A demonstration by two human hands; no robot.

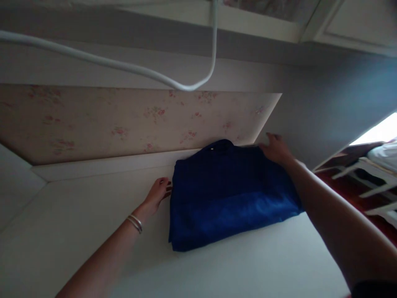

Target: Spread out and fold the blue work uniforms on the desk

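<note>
A folded dark blue garment (229, 190) lies on the white surface, close to the floral back panel. A collar-like band with a tiny pale mark shows along its far edge. My left hand (159, 191), with two bangles at the wrist, is beside the garment's left edge. Its fingers are slightly bent and apart, and their tips reach the cloth or stop just short of it. At the far right corner, my right hand (275, 148) rests against the garment with thumb and fingers spread. The forearm passes over the garment's right side.
A white cable (139, 71) hangs in a loop in front of the floral panel (130, 124). White cabinetry (356, 25) runs overhead. To the right stands a grey-white side panel (328, 99), with white furniture (372, 178) on a red floor beyond it.
</note>
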